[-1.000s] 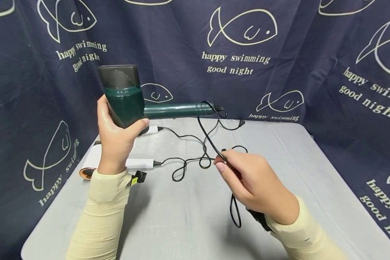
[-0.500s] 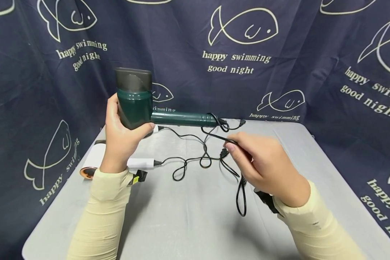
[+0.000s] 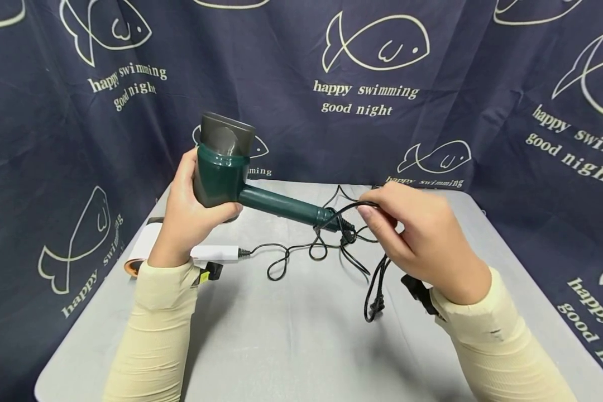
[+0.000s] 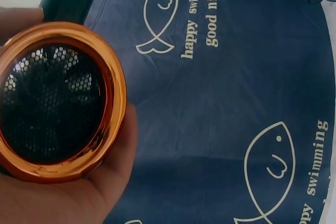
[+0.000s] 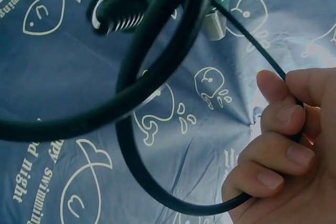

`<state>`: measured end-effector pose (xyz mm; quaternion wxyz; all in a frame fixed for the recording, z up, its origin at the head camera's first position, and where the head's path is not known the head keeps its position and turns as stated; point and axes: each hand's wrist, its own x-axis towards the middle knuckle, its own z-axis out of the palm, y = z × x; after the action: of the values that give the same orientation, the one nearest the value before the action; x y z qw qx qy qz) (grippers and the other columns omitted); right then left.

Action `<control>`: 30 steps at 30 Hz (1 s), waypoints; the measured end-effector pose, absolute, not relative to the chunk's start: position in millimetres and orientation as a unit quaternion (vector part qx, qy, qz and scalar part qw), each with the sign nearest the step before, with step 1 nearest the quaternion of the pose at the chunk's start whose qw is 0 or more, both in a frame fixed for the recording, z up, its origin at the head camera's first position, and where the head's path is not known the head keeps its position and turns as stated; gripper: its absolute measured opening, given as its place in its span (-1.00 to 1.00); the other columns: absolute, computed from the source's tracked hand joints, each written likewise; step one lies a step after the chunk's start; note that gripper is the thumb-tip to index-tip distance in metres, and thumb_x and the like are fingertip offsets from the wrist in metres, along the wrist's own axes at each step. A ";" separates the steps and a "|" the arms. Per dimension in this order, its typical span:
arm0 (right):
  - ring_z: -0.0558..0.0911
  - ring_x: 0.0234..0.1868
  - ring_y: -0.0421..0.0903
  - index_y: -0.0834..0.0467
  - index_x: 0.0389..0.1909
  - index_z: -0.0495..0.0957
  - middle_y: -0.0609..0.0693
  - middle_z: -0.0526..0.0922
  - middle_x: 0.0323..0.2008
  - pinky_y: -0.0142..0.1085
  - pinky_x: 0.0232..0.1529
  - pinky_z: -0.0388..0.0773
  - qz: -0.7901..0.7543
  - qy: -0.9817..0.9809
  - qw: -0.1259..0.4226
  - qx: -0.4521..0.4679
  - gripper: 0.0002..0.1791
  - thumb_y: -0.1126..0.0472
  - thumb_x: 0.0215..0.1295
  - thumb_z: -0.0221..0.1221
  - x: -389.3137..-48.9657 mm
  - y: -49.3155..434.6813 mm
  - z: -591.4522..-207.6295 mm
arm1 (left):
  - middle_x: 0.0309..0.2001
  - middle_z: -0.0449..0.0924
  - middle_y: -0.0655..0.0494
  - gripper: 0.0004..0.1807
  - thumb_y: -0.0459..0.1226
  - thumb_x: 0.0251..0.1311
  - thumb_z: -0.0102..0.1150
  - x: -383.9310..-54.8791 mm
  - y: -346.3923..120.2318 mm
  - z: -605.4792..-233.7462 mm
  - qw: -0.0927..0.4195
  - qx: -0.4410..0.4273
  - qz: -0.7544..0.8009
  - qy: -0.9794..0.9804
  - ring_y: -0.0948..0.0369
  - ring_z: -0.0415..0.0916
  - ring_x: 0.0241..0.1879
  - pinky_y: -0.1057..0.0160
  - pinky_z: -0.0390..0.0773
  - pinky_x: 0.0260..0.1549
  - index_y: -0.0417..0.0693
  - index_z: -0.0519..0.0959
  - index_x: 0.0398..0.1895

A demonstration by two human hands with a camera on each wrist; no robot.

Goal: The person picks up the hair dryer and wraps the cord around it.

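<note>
A dark green hair dryer [image 3: 221, 176] with a grey nozzle is held off the table by my left hand [image 3: 186, 215], whose fingers and thumb wrap its body. Its handle slants down to the right. In the left wrist view, the copper-ringed rear grille [image 4: 52, 103] faces the camera, fingers around it. My right hand [image 3: 424, 240] pinches the dryer's black cord [image 3: 349, 206], which loops near the handle's end. Below that hand hangs a bend of cord with a plug [image 3: 377, 306]. The right wrist view shows the cord [image 5: 184, 205] running through the curled fingers.
A white hair dryer [image 3: 216, 253] with a copper rim lies at the left of the grey table [image 3: 291, 346], partly behind my left wrist. Its black cord [image 3: 276, 268] snakes toward the middle. A dark blue fish-print curtain [image 3: 281, 72] encloses the back and sides.
My left hand has moved the green hair dryer right and slightly down, and its handle has tipped downward. The right hand has risen and shifted right, still pinching the cord.
</note>
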<state>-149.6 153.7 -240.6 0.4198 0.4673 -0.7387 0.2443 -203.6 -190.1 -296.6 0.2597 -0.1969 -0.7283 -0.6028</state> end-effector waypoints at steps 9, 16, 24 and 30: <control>0.33 -0.51 -0.29 0.21 -0.25 0.71 -0.14 0.45 -0.55 -0.48 -0.44 0.23 0.243 -0.751 0.420 0.448 -0.66 0.09 0.55 0.05 -160.3 160.0 -244.1 | 0.11 0.61 0.10 0.09 -0.61 -0.32 0.54 -205.2 -195.2 -298.6 0.238 -0.237 -0.587 -0.737 0.08 0.52 -0.02 0.24 0.60 -0.21 0.16 0.41 0.42; 0.34 -0.49 -0.30 0.17 -0.23 0.72 -0.14 0.47 -0.53 -0.47 -0.41 0.24 0.239 -0.767 0.411 0.431 -0.75 0.15 0.48 0.11 -171.4 165.3 -247.8 | 0.11 0.58 0.00 0.08 -0.67 -0.37 0.49 -203.6 -196.0 -296.8 0.218 -0.268 -0.614 -0.710 0.04 0.51 -0.02 0.23 0.56 -0.16 0.06 0.43 0.40; 0.37 -0.46 -0.29 0.15 -0.16 0.74 -0.14 0.53 -0.47 -0.50 -0.37 0.24 0.249 -0.775 0.398 0.424 -0.80 0.19 0.47 0.15 -181.0 167.8 -251.2 | 0.08 0.61 -0.06 0.04 -0.70 -0.39 0.47 -200.3 -196.6 -294.7 0.203 -0.288 -0.633 -0.689 0.04 0.54 -0.05 0.22 0.57 -0.15 -0.02 0.45 0.37; 0.38 -0.44 -0.30 0.13 -0.13 0.74 -0.15 0.56 -0.45 -0.50 -0.37 0.27 0.255 -0.780 0.392 0.416 -0.82 0.20 0.46 0.17 -188.8 169.2 -256.7 | 0.08 0.62 -0.06 0.01 -0.68 -0.34 0.45 -197.6 -197.6 -293.2 0.193 -0.286 -0.635 -0.691 0.04 0.54 -0.01 0.21 0.55 -0.08 -0.03 0.45 0.36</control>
<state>-188.8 169.2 -256.7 0.3917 0.4158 -0.7803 0.2545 -197.6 -197.6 -293.2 0.1928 -0.2858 -0.6914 -0.6349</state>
